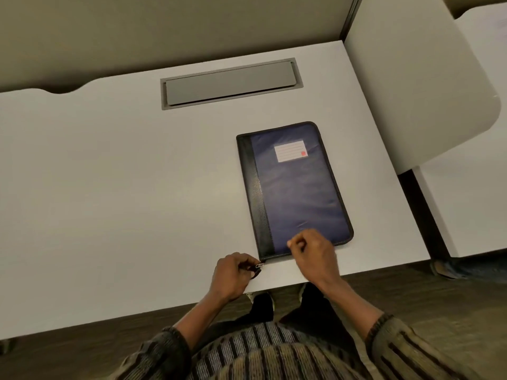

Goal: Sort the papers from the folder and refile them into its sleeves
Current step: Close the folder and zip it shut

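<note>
Nothing written, no brand and no number can be read. The one label (290, 151) is a white card on the blue cover of the folder (296, 193), toward the right edge of the table (109, 187). It shows only faint ruled lines and a small red mark, too blurred to make out.

Single view: head camera, worn on your head, wide-angle. Faces forward and steeply down across desk (109, 187) from its near edge. Far edge and grey hatch (230, 83) run tilted in frame. Close range: you can make out zipper pull (259, 266) pinched in your left hand (233, 272). Right hand (315, 253) low centre, at near edge. Folder (296, 187) right of centre, toward desk's right edge. Your striped sweater (260, 349) fills bottom; floor (82, 335) shows below near edge.
</note>
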The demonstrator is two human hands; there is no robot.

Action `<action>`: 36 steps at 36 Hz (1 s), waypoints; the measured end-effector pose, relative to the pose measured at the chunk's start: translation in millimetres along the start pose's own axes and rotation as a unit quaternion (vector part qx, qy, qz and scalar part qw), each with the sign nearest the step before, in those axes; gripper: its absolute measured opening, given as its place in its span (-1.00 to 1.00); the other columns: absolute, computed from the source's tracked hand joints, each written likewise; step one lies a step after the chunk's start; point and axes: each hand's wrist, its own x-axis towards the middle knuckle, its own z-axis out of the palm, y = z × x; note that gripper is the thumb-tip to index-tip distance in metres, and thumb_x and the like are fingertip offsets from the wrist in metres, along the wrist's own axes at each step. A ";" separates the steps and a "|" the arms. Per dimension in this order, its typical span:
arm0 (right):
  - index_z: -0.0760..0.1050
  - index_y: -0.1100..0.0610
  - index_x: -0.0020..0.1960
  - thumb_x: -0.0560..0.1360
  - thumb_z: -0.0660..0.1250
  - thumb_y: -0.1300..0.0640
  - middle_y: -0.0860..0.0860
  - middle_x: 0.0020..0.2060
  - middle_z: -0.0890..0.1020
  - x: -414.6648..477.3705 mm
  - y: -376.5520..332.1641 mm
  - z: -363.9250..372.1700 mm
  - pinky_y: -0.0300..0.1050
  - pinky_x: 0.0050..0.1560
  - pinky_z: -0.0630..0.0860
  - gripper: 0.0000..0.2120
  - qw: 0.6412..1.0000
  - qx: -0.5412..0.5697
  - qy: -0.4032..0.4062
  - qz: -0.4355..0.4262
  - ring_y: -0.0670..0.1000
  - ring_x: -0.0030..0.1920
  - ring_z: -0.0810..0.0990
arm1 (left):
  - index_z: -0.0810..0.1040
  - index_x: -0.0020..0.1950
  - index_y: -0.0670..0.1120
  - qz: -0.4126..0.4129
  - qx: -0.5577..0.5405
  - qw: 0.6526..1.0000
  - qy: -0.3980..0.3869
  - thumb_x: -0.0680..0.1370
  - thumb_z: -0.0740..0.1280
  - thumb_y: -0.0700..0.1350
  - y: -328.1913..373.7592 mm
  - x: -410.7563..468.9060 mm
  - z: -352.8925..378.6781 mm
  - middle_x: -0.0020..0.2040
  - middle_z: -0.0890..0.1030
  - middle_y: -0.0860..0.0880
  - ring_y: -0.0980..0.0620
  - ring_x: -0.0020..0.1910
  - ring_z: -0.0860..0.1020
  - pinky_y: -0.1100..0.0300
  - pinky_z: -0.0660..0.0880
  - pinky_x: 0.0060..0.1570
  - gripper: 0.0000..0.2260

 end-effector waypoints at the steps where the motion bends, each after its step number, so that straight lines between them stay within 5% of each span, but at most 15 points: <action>1: 0.55 -0.05 -0.15 0.55 0.50 -0.03 -0.16 -0.22 0.60 -8.9 -5.0 6.9 -0.23 -0.24 0.47 -0.83 0.998 0.033 -0.044 0.023 -0.14 -0.22 0.59 | 0.78 0.09 0.14 0.009 0.008 1.000 -0.001 0.49 0.50 -0.26 -1.3 0.8 -1.2 -0.01 0.72 0.17 0.24 -0.06 0.62 0.37 0.51 -0.01 -0.67; 5: 0.63 -0.05 -0.09 0.51 0.51 -0.21 -0.17 -0.28 0.67 -37.2 -16.7 32.8 -0.28 -0.19 0.56 -0.77 0.981 0.084 -0.157 0.075 -0.20 -0.22 0.64 | 0.76 0.12 0.17 0.034 0.025 0.999 -0.002 0.51 0.46 -0.26 -5.1 3.7 -3.6 0.02 0.69 0.13 0.15 0.00 0.62 0.17 0.57 0.07 -0.65; 13: 0.62 -0.06 -0.14 0.32 0.54 -0.42 -0.15 -0.34 0.69 -44.2 -33.8 55.3 -0.12 -0.23 0.68 -0.56 0.974 0.123 -0.134 0.136 -0.19 -0.32 0.68 | 0.78 0.12 0.16 0.059 0.010 0.998 -0.013 0.56 0.49 -0.18 -8.3 7.1 -3.4 0.00 0.69 0.12 0.16 0.00 0.63 0.21 0.56 0.06 -0.74; 18: 0.63 0.06 -0.15 0.43 0.64 -0.03 -0.05 -0.36 0.72 -42.1 -48.0 55.3 -0.13 -0.26 0.68 -0.76 0.952 0.192 -0.127 0.204 -0.10 -0.40 0.71 | 0.77 0.13 0.21 0.061 0.011 0.998 -0.019 0.55 0.51 -0.18 -10.1 8.4 -5.1 -0.02 0.70 0.16 0.21 -0.03 0.62 0.27 0.54 0.02 -0.70; 22: 0.69 0.15 0.00 0.53 0.54 0.24 0.02 -0.25 0.76 -40.8 -44.7 54.5 0.06 -0.06 0.74 -0.92 0.911 0.287 -0.155 0.253 0.02 -0.27 0.77 | 0.79 0.05 0.20 0.046 -0.006 0.999 -0.014 0.51 0.53 -0.22 -6.8 8.1 -8.2 -0.02 0.72 0.17 0.23 -0.03 0.64 0.40 0.50 0.01 -0.70; 33: 0.67 0.34 -0.03 0.56 0.40 0.39 0.25 -0.22 0.74 -36.6 -33.5 58.0 0.15 0.08 0.71 -0.93 0.810 0.423 -0.141 0.381 0.22 -0.20 0.76 | 0.78 -0.05 0.14 0.039 0.018 0.998 0.045 0.48 0.49 -0.28 -5.0 4.1 -1.4 -0.09 0.66 0.17 0.22 -0.09 0.58 0.39 0.45 -0.10 -0.71; 36: 0.71 0.29 -0.11 0.52 0.46 0.40 0.20 -0.22 0.75 -34.3 -35.2 58.5 0.08 0.03 0.72 -0.91 0.819 0.415 -0.119 0.377 0.18 -0.18 0.77 | 0.77 -0.07 0.13 0.030 0.018 0.998 0.046 0.48 0.52 -0.23 -4.3 5.6 -1.9 -0.10 0.65 0.16 0.22 -0.11 0.58 0.37 0.45 -0.12 -0.77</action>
